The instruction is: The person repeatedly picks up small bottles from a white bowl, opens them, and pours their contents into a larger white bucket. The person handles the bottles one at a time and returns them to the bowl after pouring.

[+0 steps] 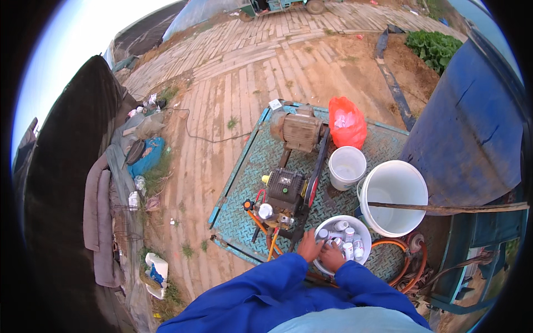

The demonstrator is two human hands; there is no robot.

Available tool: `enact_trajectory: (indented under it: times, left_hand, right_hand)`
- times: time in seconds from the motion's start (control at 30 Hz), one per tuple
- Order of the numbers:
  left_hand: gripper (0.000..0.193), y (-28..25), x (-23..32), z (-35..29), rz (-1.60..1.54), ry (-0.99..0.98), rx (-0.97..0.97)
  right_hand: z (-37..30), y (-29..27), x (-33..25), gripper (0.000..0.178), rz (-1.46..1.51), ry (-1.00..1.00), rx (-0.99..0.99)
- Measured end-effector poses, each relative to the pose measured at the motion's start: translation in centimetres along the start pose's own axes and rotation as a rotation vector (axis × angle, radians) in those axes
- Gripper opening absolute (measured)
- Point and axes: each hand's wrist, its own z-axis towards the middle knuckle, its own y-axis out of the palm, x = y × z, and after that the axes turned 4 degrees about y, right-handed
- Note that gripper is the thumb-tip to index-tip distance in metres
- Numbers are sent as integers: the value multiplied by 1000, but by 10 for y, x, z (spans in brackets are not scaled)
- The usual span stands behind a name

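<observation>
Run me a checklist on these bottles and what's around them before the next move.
1. Left hand and right hand at the white tub: ok, both at its near-left side.
2. Small bottles inside the tub: ok, several lie in it.
3. Small bottles sealed: cannot tell, they show too small.
4. Large white bucket with its mouth unobstructed: not ok, a stick crosses it in this view.
5. Motor stopped: cannot tell from one picture.

One left hand (308, 248) and one right hand (332, 257) over one tub (365, 232) of at least six bottles (358, 250); beyond them, two buckets (395, 188), one bag (348, 121), one motor (300, 132); rightward, one barrel (469, 133)
</observation>
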Motion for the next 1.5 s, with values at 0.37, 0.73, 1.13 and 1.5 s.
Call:
enact_trajectory:
  times: [0.37,0.73,1.13,1.5]
  left_hand:
    - [73,13,12,-10,8,-90,64]
    - [68,13,14,-13,25,-27,149]
    - [68,19,9,-12,85,-30,155]
    - [67,23,7,-11,113,-32,164]
  right_hand:
    - [3,-2,12,26,-21,-37,-228]
    - [11,4,4,26,-49,31,-242]
    - [19,19,-6,33,-64,150,-26]
    - [19,27,10,24,-135,20,-304]
